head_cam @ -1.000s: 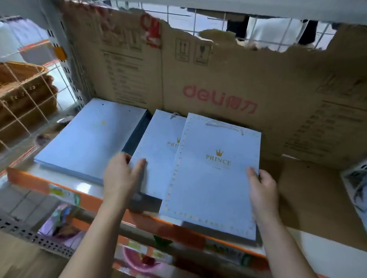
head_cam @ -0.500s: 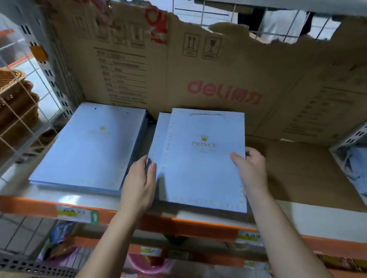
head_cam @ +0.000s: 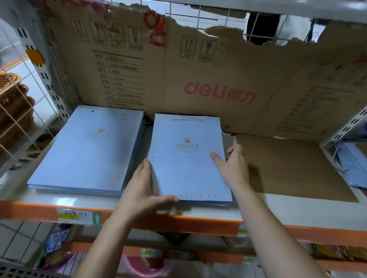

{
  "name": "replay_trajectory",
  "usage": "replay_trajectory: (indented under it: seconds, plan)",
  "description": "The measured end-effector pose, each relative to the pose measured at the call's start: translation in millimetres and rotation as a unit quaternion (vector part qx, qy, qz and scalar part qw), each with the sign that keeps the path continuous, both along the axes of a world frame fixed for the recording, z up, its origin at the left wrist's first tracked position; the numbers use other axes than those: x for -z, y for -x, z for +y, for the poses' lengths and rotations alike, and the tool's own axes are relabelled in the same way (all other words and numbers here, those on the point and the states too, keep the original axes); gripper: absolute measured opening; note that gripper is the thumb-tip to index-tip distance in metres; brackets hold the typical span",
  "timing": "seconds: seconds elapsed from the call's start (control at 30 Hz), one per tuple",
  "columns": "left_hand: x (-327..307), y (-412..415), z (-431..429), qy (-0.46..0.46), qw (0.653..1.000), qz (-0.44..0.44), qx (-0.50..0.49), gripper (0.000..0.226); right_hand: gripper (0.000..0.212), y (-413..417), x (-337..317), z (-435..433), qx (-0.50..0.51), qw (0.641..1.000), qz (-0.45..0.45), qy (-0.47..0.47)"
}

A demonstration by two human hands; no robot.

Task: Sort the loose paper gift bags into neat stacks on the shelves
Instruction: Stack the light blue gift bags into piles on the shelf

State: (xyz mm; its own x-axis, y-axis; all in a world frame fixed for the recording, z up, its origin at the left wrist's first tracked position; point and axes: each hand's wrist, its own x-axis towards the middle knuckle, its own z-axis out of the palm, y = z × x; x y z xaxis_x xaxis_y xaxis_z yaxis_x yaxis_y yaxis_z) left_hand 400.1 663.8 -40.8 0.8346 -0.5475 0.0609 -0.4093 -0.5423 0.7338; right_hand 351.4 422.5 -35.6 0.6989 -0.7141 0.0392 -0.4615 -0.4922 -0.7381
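Note:
Two stacks of flat light-blue paper gift bags with a gold crown and "PRINCE" print lie on the shelf (head_cam: pixel 173 209). The left stack (head_cam: pixel 90 152) sits apart from my hands. The middle stack (head_cam: pixel 185 165) lies squared, its cord handle at the far end. My left hand (head_cam: pixel 142 190) presses its straight fingers along the stack's left edge, thumb along the front edge. My right hand (head_cam: pixel 233 164) rests against the stack's right edge, thumb flat on the top bag.
Brown cardboard (head_cam: pixel 204 75) lines the shelf's back, and a cardboard sheet (head_cam: pixel 295 168) covers the shelf to the right. More blue bags (head_cam: pixel 358 170) lie past the right upright. Wicker baskets (head_cam: pixel 4 109) sit behind the left wire mesh. An orange shelf rail (head_cam: pixel 302 233) runs along the front.
The top bag, earlier skewed and hanging over the front rail, has slid back and now lies square on the bag beneath. Both hands moved with it along its edges.

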Motion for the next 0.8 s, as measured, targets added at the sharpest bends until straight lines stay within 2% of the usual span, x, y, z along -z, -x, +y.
replay_trajectory:
  seconds: [0.07, 0.13, 0.2, 0.27, 0.33, 0.5, 0.6, 0.7, 0.8]
  plan:
    - [-0.8, 0.2, 0.9, -0.022, 1.0, 0.006, 0.013, 0.131, 0.04, 10.2, -1.8, 1.9, -0.055, 0.998, 0.015, -0.008]
    - [-1.0, -1.1, 1.9, -0.046, 0.999, 0.017, 0.008, 0.139, 0.046, 24.9, -4.5, 5.2, -0.106, 0.993, 0.049, -0.027]
    - [1.0, -4.1, 1.6, -0.042, 0.999, 0.022, -0.007, 0.132, 0.072, 41.0, -11.9, 11.1, -0.143, 0.984, 0.091, -0.05]
    - [2.5, -6.1, 0.5, -0.033, 0.999, 0.014, -0.014, 0.115, 0.102, 52.3, -18.4, 17.5, -0.183, 0.972, 0.134, -0.066]
    - [3.6, -8.4, -0.3, -0.034, 0.999, 0.006, -0.017, 0.107, 0.118, 55.9, -18.3, 22.1, -0.222, 0.96, 0.163, -0.04]
    - [2.6, -11.8, -3.8, -0.034, 0.999, 0.014, -0.013, 0.1, 0.118, 51.7, -12.4, 22.2, -0.219, 0.961, 0.167, -0.007]
    - [2.4, -13.6, -4.0, -0.073, 0.997, 0.012, -0.005, 0.092, 0.118, 52.1, -7.7, 20.2, -0.219, 0.962, 0.162, 0.002]
    - [-2.8, -13.1, -7.4, -0.111, 0.994, 0.013, 0.018, 0.111, 0.118, 55.7, -7.1, 15.9, -0.227, 0.963, 0.147, -0.001]
    - [-12.4, -4.9, -22.0, -0.107, 0.994, -0.029, 0.02, 0.104, 0.099, 66.4, -10.6, 7.8, -0.225, 0.969, 0.098, -0.04]
